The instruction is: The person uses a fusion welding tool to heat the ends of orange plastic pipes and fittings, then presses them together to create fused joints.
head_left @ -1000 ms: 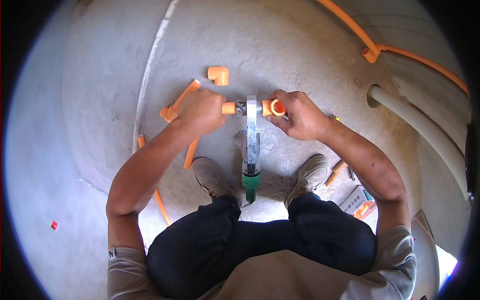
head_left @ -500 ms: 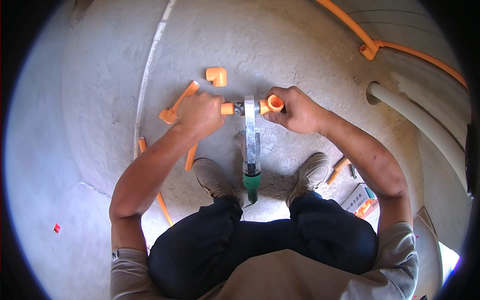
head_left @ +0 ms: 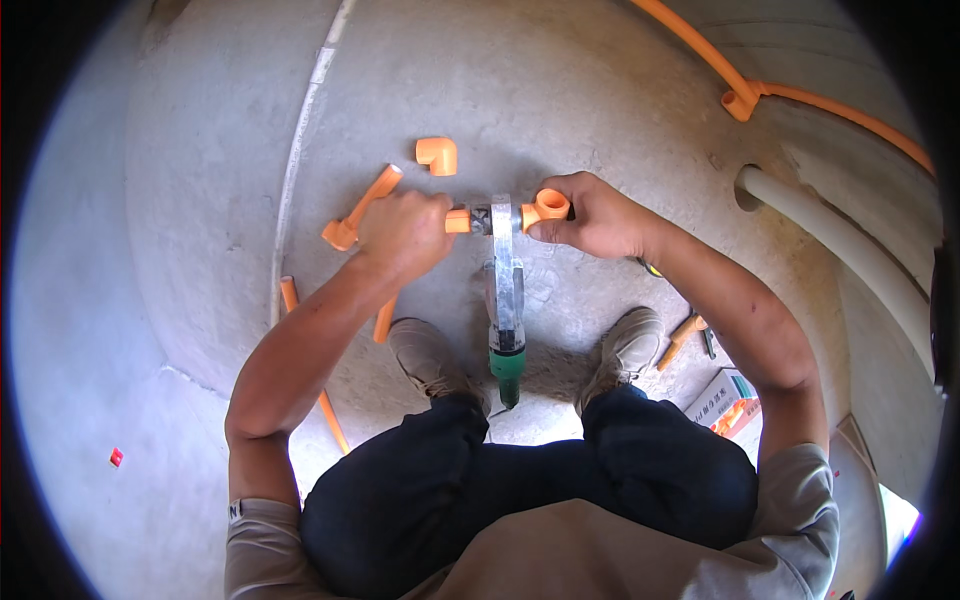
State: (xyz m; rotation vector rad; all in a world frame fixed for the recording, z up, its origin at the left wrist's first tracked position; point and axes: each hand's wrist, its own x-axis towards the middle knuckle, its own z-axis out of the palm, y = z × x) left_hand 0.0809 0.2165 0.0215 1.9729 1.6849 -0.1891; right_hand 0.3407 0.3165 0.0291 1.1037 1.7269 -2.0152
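My left hand (head_left: 408,230) is closed around an orange plastic pipe (head_left: 458,221), whose short end shows past my fingers and meets a dark round heating die (head_left: 481,220). That die sits on the left face of the flat metal plate of a pipe fusion welder (head_left: 503,270). The welder's green handle (head_left: 508,366) points back between my feet. At the plate's right side, my right hand (head_left: 598,215) pinches an orange tee fitting (head_left: 547,207) between thumb and fingers, one opening facing up. The tee's left end is against the right-side die, mostly covered.
An orange elbow (head_left: 438,156) lies beyond my left hand, and a pipe with a fitting (head_left: 343,234) shows beside it. Orange pipe lengths (head_left: 333,420) lie at left. By my right shoe are a wooden-handled tool (head_left: 682,342) and a box of orange fittings (head_left: 728,405).
The whole view has shifted slightly. Both hands keep their grips at the welder. A small yellow and black thing now shows beside my right forearm.
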